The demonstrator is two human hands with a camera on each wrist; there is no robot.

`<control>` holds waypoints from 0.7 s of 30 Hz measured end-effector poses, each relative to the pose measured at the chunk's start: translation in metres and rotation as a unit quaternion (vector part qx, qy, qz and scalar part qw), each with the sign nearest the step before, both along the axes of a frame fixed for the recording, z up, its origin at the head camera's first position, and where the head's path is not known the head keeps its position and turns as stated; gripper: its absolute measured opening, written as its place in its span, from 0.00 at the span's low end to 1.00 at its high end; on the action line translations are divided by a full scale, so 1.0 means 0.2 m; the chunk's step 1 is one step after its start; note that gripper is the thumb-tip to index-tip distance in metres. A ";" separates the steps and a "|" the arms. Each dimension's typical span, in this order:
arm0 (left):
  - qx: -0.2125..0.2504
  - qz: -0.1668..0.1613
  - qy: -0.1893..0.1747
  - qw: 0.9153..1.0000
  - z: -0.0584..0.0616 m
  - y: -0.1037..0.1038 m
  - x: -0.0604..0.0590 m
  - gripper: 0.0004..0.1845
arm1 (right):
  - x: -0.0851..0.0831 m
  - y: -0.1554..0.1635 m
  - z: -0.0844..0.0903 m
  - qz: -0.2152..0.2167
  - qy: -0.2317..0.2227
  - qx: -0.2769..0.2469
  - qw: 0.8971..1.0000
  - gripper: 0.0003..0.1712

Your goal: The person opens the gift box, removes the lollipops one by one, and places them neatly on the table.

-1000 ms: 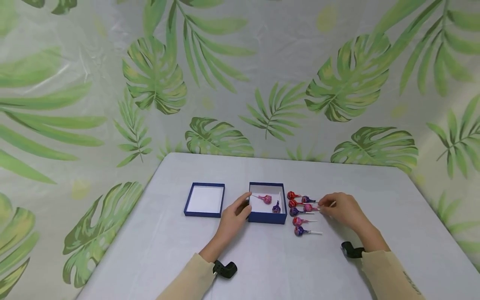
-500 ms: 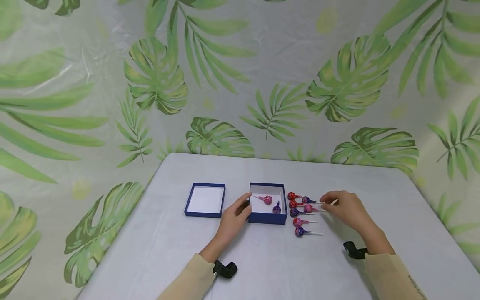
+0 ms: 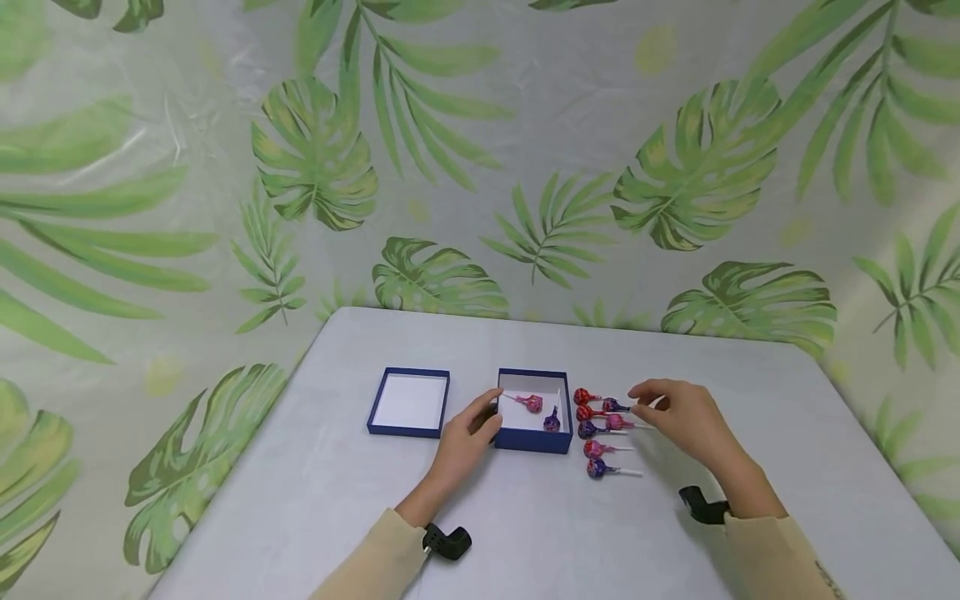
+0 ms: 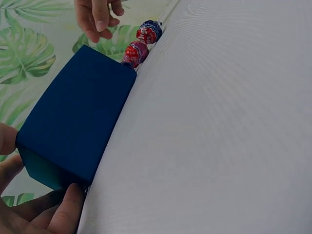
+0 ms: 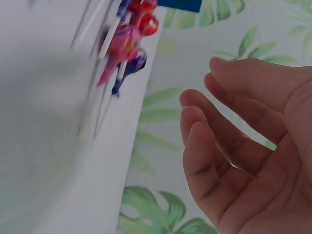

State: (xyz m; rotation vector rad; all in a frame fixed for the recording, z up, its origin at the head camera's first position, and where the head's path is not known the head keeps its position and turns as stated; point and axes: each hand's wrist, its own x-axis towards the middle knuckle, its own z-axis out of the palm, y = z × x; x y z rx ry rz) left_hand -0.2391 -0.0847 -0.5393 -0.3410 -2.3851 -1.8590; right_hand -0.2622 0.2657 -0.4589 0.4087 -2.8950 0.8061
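A blue box (image 3: pixel 532 441) with a white inside stands upright on the table, holding a pink lollipop (image 3: pixel 533 403) and a purple lollipop (image 3: pixel 552 420). My left hand (image 3: pixel 459 446) rests against its left side, fingertips at the wall and rim. Right of the box lie several wrapped lollipops, among them a red one (image 3: pixel 582 397), a pink one (image 3: pixel 615 422) and a purple one (image 3: pixel 597 468), sticks mostly pointing right. Over the sticks of the back ones hovers my right hand (image 3: pixel 686 417). In the right wrist view its thumb and fingers are apart, with nothing between them.
Left of the box lies a shallow blue-rimmed lid (image 3: pixel 405 432), white inside up. A white cloth covers the table (image 3: pixel 540 533), and a leaf-patterned sheet (image 3: pixel 570 125) hangs behind it. Each wrist wears a small black camera (image 3: pixel 705 506).
My right hand has let go of the lollipop stick it was pinching and shifted slightly left above the sticks. My left hand stays at the box.
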 end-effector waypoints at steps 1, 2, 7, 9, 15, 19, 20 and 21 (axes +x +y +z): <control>0.000 0.001 -0.001 1.000 0.00 0.00 0.00 0.24 | 0.00 -0.01 0.01 0.003 0.002 -0.001 1.000 0.12; -0.001 0.001 -0.003 1.000 0.00 0.00 0.00 0.24 | 0.00 -0.03 0.02 0.007 0.004 -0.003 1.000 0.12; 0.002 0.008 -0.005 1.000 -0.01 0.00 -0.01 0.24 | 0.00 -0.10 0.05 0.024 0.013 -0.022 0.999 0.11; 0.002 0.011 -0.007 1.000 -0.01 0.00 -0.01 0.24 | 0.00 -0.12 0.06 0.030 0.017 -0.027 0.999 0.10; -0.001 0.017 -0.006 1.000 0.00 0.01 -0.01 0.23 | -0.01 -0.20 0.08 0.042 0.018 -0.037 0.998 0.10; 0.003 0.016 -0.014 1.000 0.03 0.02 0.01 0.23 | -0.02 -0.26 0.09 0.046 0.008 -0.041 0.998 0.10; 0.005 0.016 -0.017 1.000 0.04 0.02 0.01 0.23 | -0.02 -0.28 0.09 0.047 0.005 -0.045 0.998 0.10; 0.004 0.015 -0.016 1.000 0.05 0.02 0.02 0.22 | -0.02 -0.29 0.09 0.048 0.002 -0.048 0.998 0.10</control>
